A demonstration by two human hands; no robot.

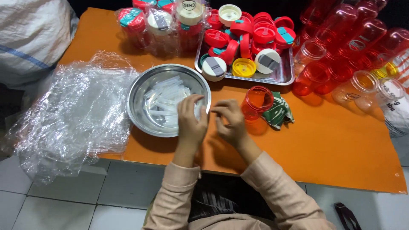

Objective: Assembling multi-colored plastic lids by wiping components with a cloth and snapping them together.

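Two hands, the left hand [191, 121] and right hand [228, 121], pinch something tiny beside the metal bowl [140, 91] of clear straws [168, 100], likely readying one for the red bottle [257, 104] at three o'clock.

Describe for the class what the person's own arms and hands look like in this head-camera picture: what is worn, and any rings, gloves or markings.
Both arms wear long, loose sleeves of plain beige cloth that end at the wrists. The left hand and the right hand are bare: no gloves show, and no rings, watch or markings can be seen from this view. The left beige sleeve and the right beige sleeve carry no pattern.
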